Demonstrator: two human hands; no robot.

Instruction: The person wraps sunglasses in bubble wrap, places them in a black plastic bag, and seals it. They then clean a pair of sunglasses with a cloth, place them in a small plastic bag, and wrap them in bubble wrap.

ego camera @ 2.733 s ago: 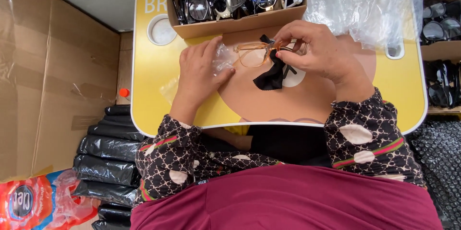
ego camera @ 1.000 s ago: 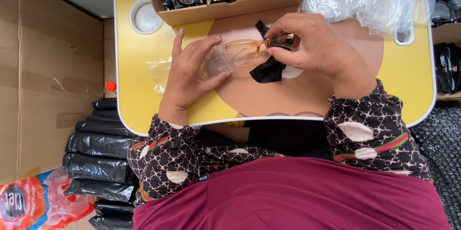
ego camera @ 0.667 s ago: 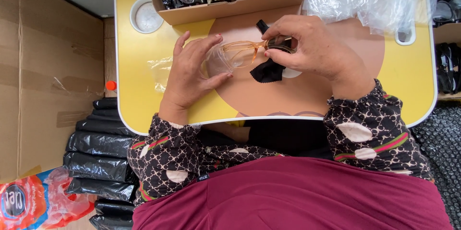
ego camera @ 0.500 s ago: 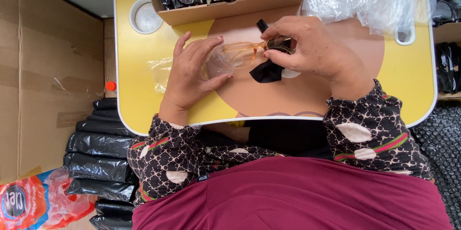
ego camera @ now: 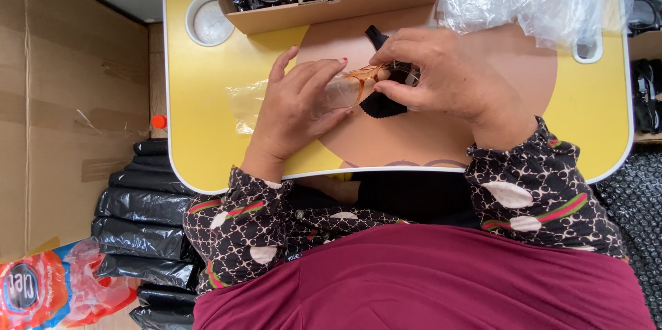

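1. Head view: amber-framed glasses [ego camera: 358, 82] are held between both hands over the yellow lap table [ego camera: 207, 130].
2. Left hand [ego camera: 293, 113]: fingers are spread flat on a clear plastic sleeve [ego camera: 248, 102].
3. Right hand [ego camera: 441, 78]: frame and black cloth [ego camera: 379, 104] are pinched together.
4. Beyond the fingertips, a cardboard box [ego camera: 331, 9] of glasses is seen.

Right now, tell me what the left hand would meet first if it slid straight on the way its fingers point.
The left hand points up and right; it would likely meet the glasses first, then the right hand.
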